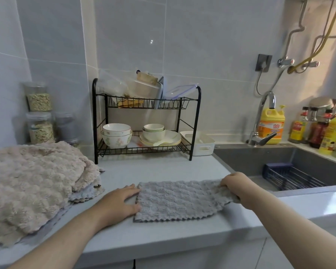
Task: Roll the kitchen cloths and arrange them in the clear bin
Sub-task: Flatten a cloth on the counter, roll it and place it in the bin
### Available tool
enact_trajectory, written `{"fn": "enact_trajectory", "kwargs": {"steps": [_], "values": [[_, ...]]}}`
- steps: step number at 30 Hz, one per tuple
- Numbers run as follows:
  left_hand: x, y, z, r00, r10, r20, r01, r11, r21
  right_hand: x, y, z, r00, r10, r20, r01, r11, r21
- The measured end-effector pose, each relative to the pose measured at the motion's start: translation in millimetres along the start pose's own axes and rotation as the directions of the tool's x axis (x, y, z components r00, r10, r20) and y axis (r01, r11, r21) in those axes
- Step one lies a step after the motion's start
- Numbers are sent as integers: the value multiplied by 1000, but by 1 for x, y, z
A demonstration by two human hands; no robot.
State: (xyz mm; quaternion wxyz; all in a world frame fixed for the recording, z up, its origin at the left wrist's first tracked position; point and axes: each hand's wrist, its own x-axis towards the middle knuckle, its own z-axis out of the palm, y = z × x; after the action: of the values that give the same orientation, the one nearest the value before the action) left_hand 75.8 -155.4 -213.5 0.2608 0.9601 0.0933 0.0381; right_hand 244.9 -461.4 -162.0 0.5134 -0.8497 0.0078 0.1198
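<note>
A grey kitchen cloth (pixel 175 200) lies spread flat on the white counter (pixel 163 235) in front of me. My left hand (pixel 120 202) rests at the cloth's left edge, its fingers straight, the thumb touching the near left corner. My right hand (pixel 235 185) grips the cloth's right edge, which is bunched and lifted under the curled fingers. A pile of beige and grey cloths (pixel 31 183) sits on the counter at the left. No clear bin shows in this view.
A black two-tier dish rack (pixel 145 121) with bowls and plates stands at the back. A white tray (pixel 200 142) sits beside it. The grey sink (pixel 279 164), tap, soap and sauce bottles are on the right. Jars stand at the back left.
</note>
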Motion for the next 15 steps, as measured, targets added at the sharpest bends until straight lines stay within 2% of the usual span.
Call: {"fn": "enact_trajectory", "kwargs": {"steps": [5, 10, 12, 15], "values": [[-1, 3, 4, 999, -27, -46, 29, 999, 29, -17, -17, -3, 992, -82, 93, 58, 972, 229], [0, 4, 3, 999, -10, -46, 14, 997, 79, -25, -41, 37, 971, -132, 199, 28, 891, 453], [0, 4, 3, 999, -5, -45, 9, 997, 80, -29, -48, 59, 963, -159, 219, 32, 872, 489], [-1, 3, 3, 999, 2, -46, 1, 997, 75, -35, -49, 93, 952, -152, 264, 18, 893, 450]]}}
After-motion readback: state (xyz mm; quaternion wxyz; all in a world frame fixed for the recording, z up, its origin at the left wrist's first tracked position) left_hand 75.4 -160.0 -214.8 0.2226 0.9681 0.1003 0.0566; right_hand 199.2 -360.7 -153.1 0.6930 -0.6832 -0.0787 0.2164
